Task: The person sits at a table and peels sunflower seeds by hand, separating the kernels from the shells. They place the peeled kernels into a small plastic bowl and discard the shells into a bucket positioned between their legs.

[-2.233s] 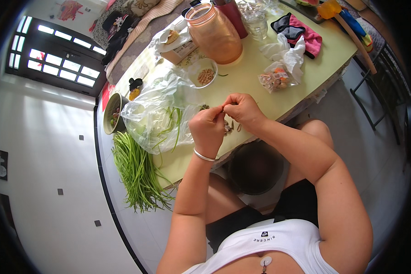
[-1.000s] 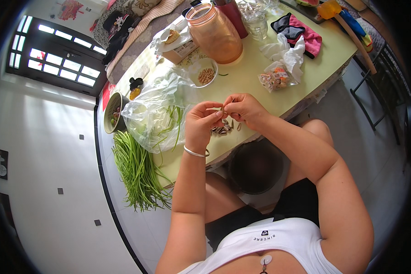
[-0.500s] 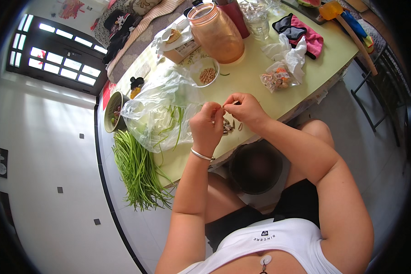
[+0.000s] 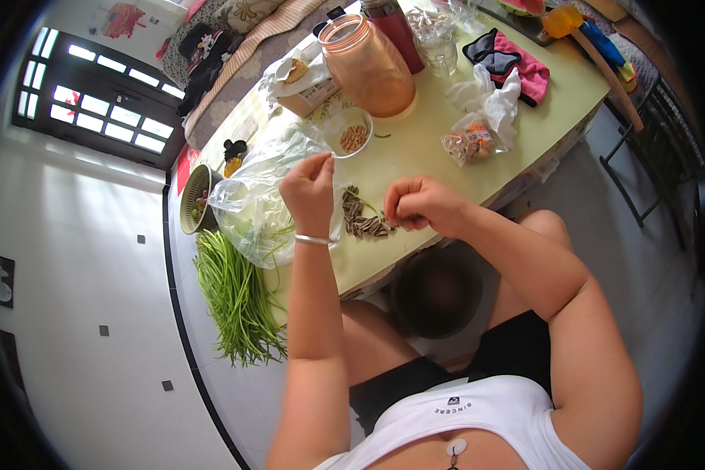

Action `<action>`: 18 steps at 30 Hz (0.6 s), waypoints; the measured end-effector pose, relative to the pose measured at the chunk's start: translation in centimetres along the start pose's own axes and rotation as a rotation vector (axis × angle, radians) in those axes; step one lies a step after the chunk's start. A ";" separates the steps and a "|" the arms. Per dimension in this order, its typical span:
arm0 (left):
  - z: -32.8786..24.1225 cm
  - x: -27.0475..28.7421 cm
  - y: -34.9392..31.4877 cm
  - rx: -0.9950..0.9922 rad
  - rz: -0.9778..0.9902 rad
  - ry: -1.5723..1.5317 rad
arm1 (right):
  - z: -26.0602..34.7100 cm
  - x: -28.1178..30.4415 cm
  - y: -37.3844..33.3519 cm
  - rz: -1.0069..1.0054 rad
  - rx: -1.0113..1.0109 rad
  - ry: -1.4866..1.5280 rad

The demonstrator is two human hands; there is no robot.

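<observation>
My left hand (image 4: 309,194) is raised beside the white bowl (image 4: 371,125), fingertips pinched together. What they hold, if anything, is too small to make out. Inside the bowl lie tan kernels (image 4: 353,139). My right hand (image 4: 428,205) is curled closed just right of a small pile of dark, pale-edged pieces that look like sunflower seeds (image 4: 359,219); its grip is hidden. A thin green stem (image 4: 366,203) lies across the pile. Left of my left hand spreads a clear plastic bag (image 4: 251,204) with greens partly inside.
Long green stalks (image 4: 239,301) hang over the table's left edge near a basket (image 4: 192,207). Behind the bowl stand an orange plastic jar (image 4: 372,74), a box (image 4: 309,94) and a red flask (image 4: 395,35). A snack packet (image 4: 471,139) lies right; a dark bucket (image 4: 437,294) sits below the table edge.
My hands have parted. The left has moved left and up toward the bowl; the right has shifted slightly right and down, and the seed pile shows more fully.
</observation>
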State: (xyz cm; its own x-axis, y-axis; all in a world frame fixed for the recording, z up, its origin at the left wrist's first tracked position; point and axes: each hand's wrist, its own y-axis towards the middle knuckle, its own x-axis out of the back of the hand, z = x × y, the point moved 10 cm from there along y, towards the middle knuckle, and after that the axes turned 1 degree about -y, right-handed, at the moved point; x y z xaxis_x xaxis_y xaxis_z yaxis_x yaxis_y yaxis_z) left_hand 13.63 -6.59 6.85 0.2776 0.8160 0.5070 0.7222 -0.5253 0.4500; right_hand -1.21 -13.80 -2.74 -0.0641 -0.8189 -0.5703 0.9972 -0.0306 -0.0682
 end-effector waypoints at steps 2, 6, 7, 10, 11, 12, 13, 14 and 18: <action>-0.1 -0.2 -2.0 -0.037 0.038 0.010 | -2.0 -2.4 -1.2 0.136 -0.163 -0.131; -1.6 -1.4 -4.9 -0.295 0.158 0.266 | -4.9 -5.4 -3.5 0.214 -0.298 -0.687; -1.6 -1.8 -5.5 -0.327 0.207 0.300 | -6.7 -5.6 -3.2 0.263 -0.258 -0.800; -1.6 -3.8 -6.2 -0.487 0.314 0.382 | -11.6 -5.4 -3.7 0.364 -0.259 -1.060; -1.4 -4.0 -6.4 -0.507 0.329 0.415 | -12.6 -5.9 -4.0 0.402 -0.267 -1.132; -1.3 -4.2 -6.5 -0.527 0.345 0.447 | -13.3 -6.3 -4.2 0.442 -0.274 -1.205; -1.2 -4.2 -6.5 -0.550 0.352 0.476 | -14.7 -6.2 -4.6 0.494 -0.374 -1.334; -1.8 -4.8 -6.4 -0.581 0.361 0.484 | -18.6 -4.4 -5.4 0.613 -0.422 -1.383; -1.8 -5.2 -6.4 -0.593 0.384 0.501 | -23.3 -6.2 -7.6 1.074 -0.279 -1.624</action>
State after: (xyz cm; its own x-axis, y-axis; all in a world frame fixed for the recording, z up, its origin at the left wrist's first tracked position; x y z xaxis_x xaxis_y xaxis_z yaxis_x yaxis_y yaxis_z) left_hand 6.46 -7.90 2.69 0.0222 0.4276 0.9037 0.1474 -0.8954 0.4201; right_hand -9.25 4.82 -17.78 0.7121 -0.1024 0.6946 0.5503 0.6958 -0.4616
